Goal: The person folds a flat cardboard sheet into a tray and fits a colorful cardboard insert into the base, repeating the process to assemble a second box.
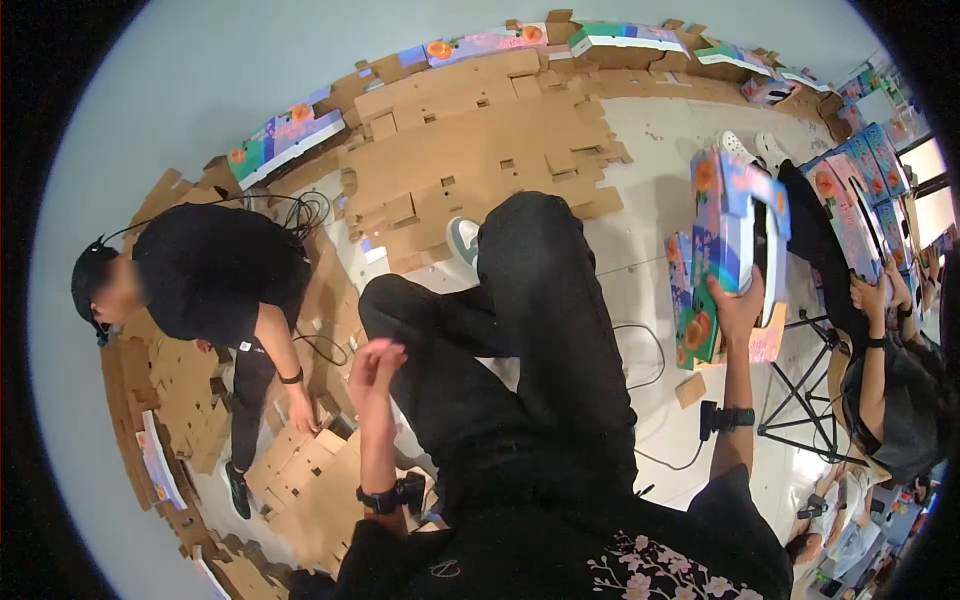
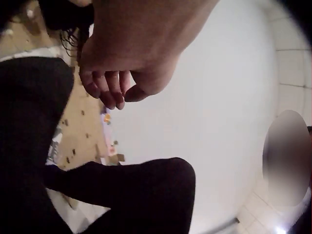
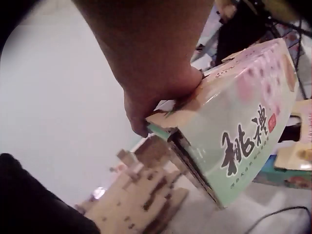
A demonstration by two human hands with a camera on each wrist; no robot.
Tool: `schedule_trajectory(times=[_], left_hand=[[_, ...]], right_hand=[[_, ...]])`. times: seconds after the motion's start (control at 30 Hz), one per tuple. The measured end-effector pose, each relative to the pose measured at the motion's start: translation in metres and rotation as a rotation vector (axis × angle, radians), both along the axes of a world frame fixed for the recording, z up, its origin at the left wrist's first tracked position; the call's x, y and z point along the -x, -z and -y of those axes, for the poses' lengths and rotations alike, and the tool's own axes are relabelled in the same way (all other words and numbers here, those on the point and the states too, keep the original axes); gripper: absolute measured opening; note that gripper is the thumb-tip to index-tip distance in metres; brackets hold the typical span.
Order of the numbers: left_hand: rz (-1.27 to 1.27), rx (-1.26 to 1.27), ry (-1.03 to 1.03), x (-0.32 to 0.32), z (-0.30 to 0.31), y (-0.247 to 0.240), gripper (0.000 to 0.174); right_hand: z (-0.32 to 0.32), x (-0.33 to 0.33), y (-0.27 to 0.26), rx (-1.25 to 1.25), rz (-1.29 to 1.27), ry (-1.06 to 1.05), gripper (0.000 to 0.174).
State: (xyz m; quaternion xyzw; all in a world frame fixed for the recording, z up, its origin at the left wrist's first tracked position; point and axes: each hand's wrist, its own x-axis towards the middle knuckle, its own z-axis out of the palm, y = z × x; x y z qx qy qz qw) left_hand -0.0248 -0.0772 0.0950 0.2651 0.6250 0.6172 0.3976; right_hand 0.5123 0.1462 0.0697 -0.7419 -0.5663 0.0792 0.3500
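Observation:
My right hand [image 1: 738,305] grips a printed cardboard peach box [image 1: 708,215] by its top edge, off to my right. In the right wrist view the box [image 3: 253,122] is pale green and pink with dark lettering, and the fingers are partly hidden behind its edge. Below and beside it, another printed box [image 1: 683,280] stands close, overlapped by the held one. My left hand [image 1: 372,375] is raised beside my left knee with nothing in it. Its fingers hang loosely curled in the left wrist view [image 2: 112,87].
Flattened brown cardboard [image 1: 470,130] covers the floor ahead. Printed boxes [image 1: 285,145] line the wall. One person [image 1: 215,270] bends over cardboard at left; another [image 1: 890,400] sits at right near stacked boxes [image 1: 870,165]. A black cable [image 1: 660,360] and folding stool [image 1: 810,400] lie nearby.

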Motion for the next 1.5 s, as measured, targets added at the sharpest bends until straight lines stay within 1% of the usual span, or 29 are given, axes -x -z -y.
schedule_trajectory(times=[0.07,0.13,0.17,0.23,0.27,0.33,0.4,0.43,0.47,0.5,0.57,0.63,0.67,0.7,0.77,0.8,0.87,0.97,1.07,1.13,1.17,1.2,1.27,1.33,1.4,1.5], left_hand=[[-0.004,0.049,-0.078,0.017,0.023,0.028,0.015],[0.024,0.103,-0.142,0.021,0.034,0.047,0.012],[0.039,0.134,-0.174,0.022,0.038,0.056,0.011],[-0.069,0.126,-0.107,0.02,0.042,0.075,0.009],[-0.126,0.123,-0.079,0.018,0.042,0.08,0.008],[-0.136,0.174,-0.113,0.012,0.036,0.076,0.006],[-0.145,0.221,-0.137,0.008,0.029,0.07,0.006],[-0.186,0.202,-0.137,0.01,0.029,0.073,0.006],[-0.173,0.202,-0.142,0.011,0.029,0.073,0.006],[-0.161,0.198,-0.145,0.011,0.028,0.073,0.006],[-0.149,0.197,-0.169,0.013,0.021,0.071,0.006],[-0.137,0.228,-0.208,0.01,0.022,0.065,0.007],[-0.176,0.215,-0.234,0.006,0.025,0.061,0.008],[-0.22,0.204,-0.255,0.006,0.028,0.055,0.008],[-0.334,0.183,-0.278,0.009,0.033,0.044,0.01],[-0.377,0.142,-0.293,0.011,0.032,0.035,0.017],[-0.482,0.065,-0.236,0.009,0.017,-0.006,0.038],[-0.659,-0.096,-0.192,-0.004,-0.021,-0.055,0.072],[-0.798,-0.111,0.027,-0.016,-0.044,-0.085,0.099],[-0.986,-0.045,0.161,-0.029,-0.058,-0.087,0.111],[-1.056,0.008,0.243,-0.039,-0.062,-0.083,0.114],[-1.073,0.031,0.256,-0.054,-0.067,-0.079,0.113],[-1.105,0.071,0.282,-0.079,-0.081,-0.071,0.111],[-1.034,0.045,0.306,-0.074,-0.097,-0.071,0.109],[-0.997,0.029,0.307,-0.07,-0.11,-0.07,0.107],[-0.973,0.036,0.291,-0.062,-0.123,-0.072,0.103]], right_hand=[[0.003,-0.024,0.043,0.116,0.102,0.062,0.101],[0.004,-0.042,0.075,0.217,0.223,0.123,0.101],[0.004,-0.054,0.089,0.254,0.235,0.135,0.101],[-0.001,-0.076,0.113,0.326,0.253,0.147,0.102],[0.0,-0.084,0.122,0.369,0.332,0.211,0.103],[-0.003,-0.117,0.159,0.403,0.372,0.29,0.103],[-0.005,-0.115,0.16,0.539,0.363,0.342,0.106],[0.0,-0.115,0.161,0.609,0.357,0.372,0.107],[0.007,-0.125,0.176,0.616,0.376,0.372,0.108],[0.011,-0.144,0.203,0.618,0.392,0.375,0.109],[0.003,-0.158,0.238,0.634,0.446,0.398,0.111],[-0.005,-0.124,0.227,0.322,0.663,0.369,0.107],[-0.006,-0.107,0.222,0.168,0.767,0.348,0.106],[-0.012,-0.079,0.209,-0.006,0.71,0.224,0.099],[-0.021,-0.038,0.199,-0.031,0.564,0.012,0.091],[-0.023,-0.023,0.198,-0.047,0.493,-0.089,0.087],[-0.024,0.015,0.193,0.069,0.286,-0.222,0.08],[-0.03,0.075,0.176,0.111,0.074,-0.372,0.072],[-0.034,0.111,0.194,0.09,-0.041,-0.492,0.066],[-0.029,0.132,0.19,0.218,-0.097,-0.518,0.063],[-0.033,0.137,0.183,0.279,-0.215,-0.593,0.058],[-0.023,0.135,0.173,0.229,-0.13,-0.634,0.048],[-0.012,0.132,0.128,0.192,-0.136,-0.711,0.046],[0.003,0.12,0.092,0.218,-0.243,-0.735,0.045],[0.009,0.106,0.08,0.255,-0.36,-0.714,0.044],[-0.006,0.088,0.089,0.296,-0.523,-0.63,0.043]])
